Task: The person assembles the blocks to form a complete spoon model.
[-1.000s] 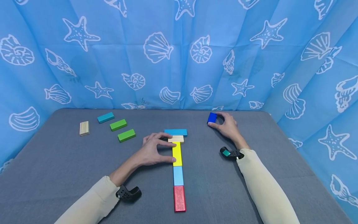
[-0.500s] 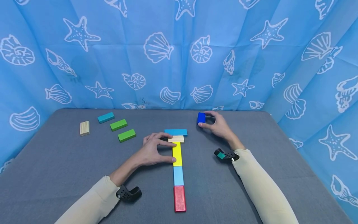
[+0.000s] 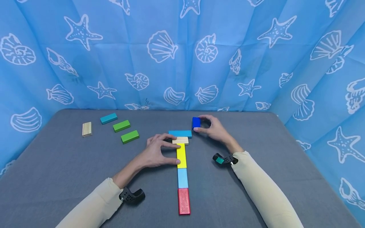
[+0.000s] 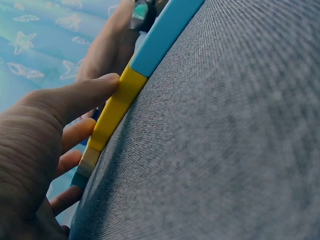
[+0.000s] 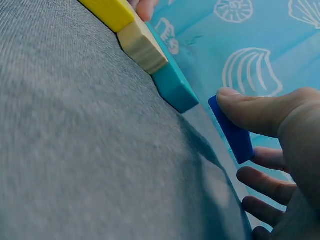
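My left hand (image 3: 156,153) rests beside a row of blocks, its thumb and index finger touching the yellow block (image 3: 181,155). Its other fingers reach toward the plain wooden block (image 3: 182,140) and the teal-blue block (image 3: 182,133) laid crosswise at the row's far end. Below the yellow block lie a light blue block (image 3: 182,178) and a red block (image 3: 184,201), end to end. Between thumb and finger, my right hand (image 3: 215,129) pinches a dark blue block (image 3: 196,123). In the right wrist view this dark blue block (image 5: 232,131) is apart from the teal-blue one.
At the left of the grey cloth-covered table (image 3: 71,171) lie a plain wooden block (image 3: 86,129), a teal block (image 3: 108,118) and two green blocks (image 3: 121,126). A blue curtain (image 3: 119,60) with shell patterns hangs behind the table and along its right side.
My right hand has moved left with the dark blue block, bringing it close to the teal-blue block's right end. The left hand stays at the row.
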Motion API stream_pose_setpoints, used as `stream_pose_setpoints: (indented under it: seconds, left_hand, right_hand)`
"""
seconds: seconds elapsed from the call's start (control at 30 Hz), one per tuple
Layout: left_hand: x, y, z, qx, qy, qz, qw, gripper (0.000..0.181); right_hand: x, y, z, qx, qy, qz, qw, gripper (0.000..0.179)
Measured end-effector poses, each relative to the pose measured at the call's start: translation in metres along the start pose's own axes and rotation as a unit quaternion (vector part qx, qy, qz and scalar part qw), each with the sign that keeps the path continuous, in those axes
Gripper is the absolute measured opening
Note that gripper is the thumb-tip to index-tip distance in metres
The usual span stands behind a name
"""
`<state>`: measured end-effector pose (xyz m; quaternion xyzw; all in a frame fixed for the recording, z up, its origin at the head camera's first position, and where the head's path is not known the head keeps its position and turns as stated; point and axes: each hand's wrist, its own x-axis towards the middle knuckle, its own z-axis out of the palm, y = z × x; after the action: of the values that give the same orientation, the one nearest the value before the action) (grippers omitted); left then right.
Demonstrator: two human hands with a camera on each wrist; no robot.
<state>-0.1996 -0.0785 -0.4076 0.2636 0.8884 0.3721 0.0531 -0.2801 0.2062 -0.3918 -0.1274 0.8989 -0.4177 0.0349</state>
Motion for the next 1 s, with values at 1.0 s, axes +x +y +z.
stream_pose_setpoints:
  seconds: [1.0]
  left_hand:
    - [0.0,0.0,0.0,0.006,0.0,0.001,1.0,0.052]
  right_hand:
    - [0.012,-0.011,0.016,-0.053,-0.019,0.025,0.9981,0.065]
